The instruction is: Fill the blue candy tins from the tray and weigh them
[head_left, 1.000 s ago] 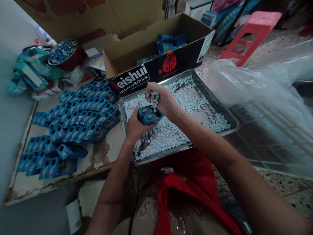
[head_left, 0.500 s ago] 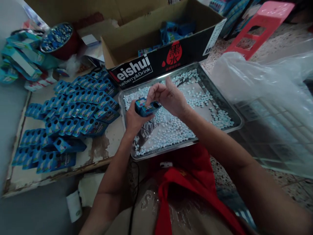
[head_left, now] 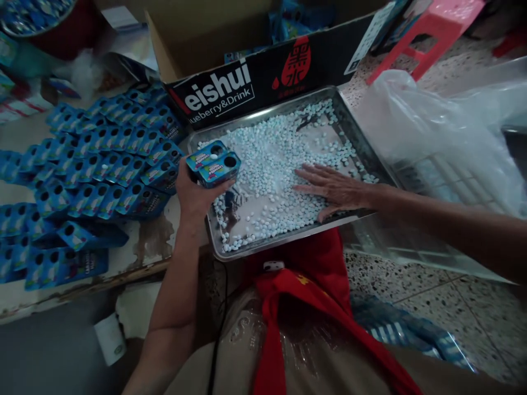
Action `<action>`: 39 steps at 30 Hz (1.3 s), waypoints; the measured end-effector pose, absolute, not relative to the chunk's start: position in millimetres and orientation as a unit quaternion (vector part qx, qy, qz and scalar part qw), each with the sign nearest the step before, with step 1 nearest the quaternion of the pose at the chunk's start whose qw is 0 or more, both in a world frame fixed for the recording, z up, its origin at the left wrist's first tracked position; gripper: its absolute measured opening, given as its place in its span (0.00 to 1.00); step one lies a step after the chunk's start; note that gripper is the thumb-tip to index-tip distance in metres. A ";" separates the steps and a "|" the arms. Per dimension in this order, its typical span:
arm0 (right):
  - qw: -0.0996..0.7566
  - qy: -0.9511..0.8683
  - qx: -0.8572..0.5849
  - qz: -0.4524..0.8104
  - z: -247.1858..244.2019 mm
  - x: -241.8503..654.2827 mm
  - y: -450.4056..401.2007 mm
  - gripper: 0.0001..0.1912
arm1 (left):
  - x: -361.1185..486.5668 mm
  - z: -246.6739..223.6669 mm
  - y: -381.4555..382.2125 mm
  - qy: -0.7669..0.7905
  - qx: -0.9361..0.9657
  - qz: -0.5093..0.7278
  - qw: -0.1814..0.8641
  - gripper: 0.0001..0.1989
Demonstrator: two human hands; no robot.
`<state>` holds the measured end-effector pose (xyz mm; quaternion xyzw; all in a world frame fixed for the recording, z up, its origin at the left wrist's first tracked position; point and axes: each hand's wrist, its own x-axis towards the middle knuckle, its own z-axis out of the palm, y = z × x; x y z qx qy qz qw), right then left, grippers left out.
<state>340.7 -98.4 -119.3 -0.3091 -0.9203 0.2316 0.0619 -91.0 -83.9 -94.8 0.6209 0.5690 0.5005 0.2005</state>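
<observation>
Two small blue candy boxes [head_left: 218, 168] sit side by side in my left hand [head_left: 197, 192], over the left edge of the metal tray [head_left: 267, 249]. Each box has a round dark hole in its top, and a pale candy shows at one hole. My right hand [head_left: 327, 186] lies palm down with fingers spread on the light-blue candies [head_left: 263, 156] in the tray. Nothing is gripped in it. Candies cover much of the tray, with a bare patch of its floor near the front left.
Rows of blue boxes [head_left: 111, 159] stand on the worn table at the left. Behind the tray is a black-printed carton [head_left: 263, 82] with blue packs inside. A red tub [head_left: 69, 33] is at the upper left; a pink stool [head_left: 432, 33] and clear plastic bag [head_left: 411, 120] are right.
My right hand has left the boxes, moving right and down onto the candies, its fingers now spread. My left hand keeps hold of the boxes. The view has shifted.
</observation>
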 end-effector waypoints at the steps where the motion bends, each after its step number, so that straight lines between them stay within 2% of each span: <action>1: 0.068 -0.931 -0.286 0.218 -123.2 332.3 -97.3 0.52 | -95.0 -93.5 -86.6 0.575 0.615 0.499 0.204 0.51; 3: 0.066 -0.951 -0.235 0.188 -127.2 305.6 -90.4 0.50 | -103.2 -90.4 -92.7 0.587 0.600 0.502 0.206 0.51; 6: 0.050 -0.970 -0.186 0.151 -127.4 253.1 -72.7 0.52 | -113.8 -86.1 -101.9 0.602 0.578 0.516 0.193 0.50; 11: 0.086 -0.965 -0.219 0.117 -131.4 179.4 -39.1 0.56 | -121.2 -81.9 -107.1 0.624 0.590 0.483 0.169 0.50; 14: 0.100 -0.965 -0.222 0.101 -134.0 151.4 -28.7 0.44 | -119.7 -80.0 -103.7 0.619 0.598 0.481 0.164 0.49; 18: 0.062 -0.980 -0.177 0.064 -125.9 129.2 -31.0 0.25 | -114.2 -75.5 -97.7 0.607 0.604 0.486 0.173 0.50; 22: 0.006 -0.984 -0.152 0.092 -112.4 122.5 -43.2 0.18 | -107.9 -74.3 -98.5 0.607 0.609 0.481 0.172 0.49; 24: 0.009 -0.963 -0.223 0.150 -107.6 125.2 -49.3 0.14 | -105.0 -76.6 -102.5 0.618 0.608 0.473 0.159 0.48; 26: 0.087 -0.893 -0.368 0.244 -103.4 132.3 -52.9 0.11 | -102.1 -79.4 -107.5 0.625 0.614 0.458 0.154 0.47; 28: 0.240 -0.731 -0.507 0.388 -97.4 143.0 -53.0 0.14 | -98.4 -80.6 -111.7 0.623 0.625 0.444 0.155 0.45; 30: 0.389 -0.518 -0.529 0.548 -87.3 155.2 -50.4 0.17 | -92.3 -79.4 -114.0 0.619 0.639 0.430 0.153 0.43; 32: 0.481 -0.357 -0.450 0.662 -72.5 164.9 -48.0 0.17 | -82.8 -76.2 -114.4 0.620 0.651 0.408 0.157 0.40; 35: 0.543 -0.293 -0.356 0.702 -45.7 167.6 -49.4 0.18 | -64.7 -71.6 -112.5 0.615 0.666 0.382 0.180 0.38; 39: 0.579 -0.340 -0.352 0.652 -17.4 152.9 -62.3 0.21 | -46.8 -72.3 -108.8 0.598 0.676 0.380 0.205 0.41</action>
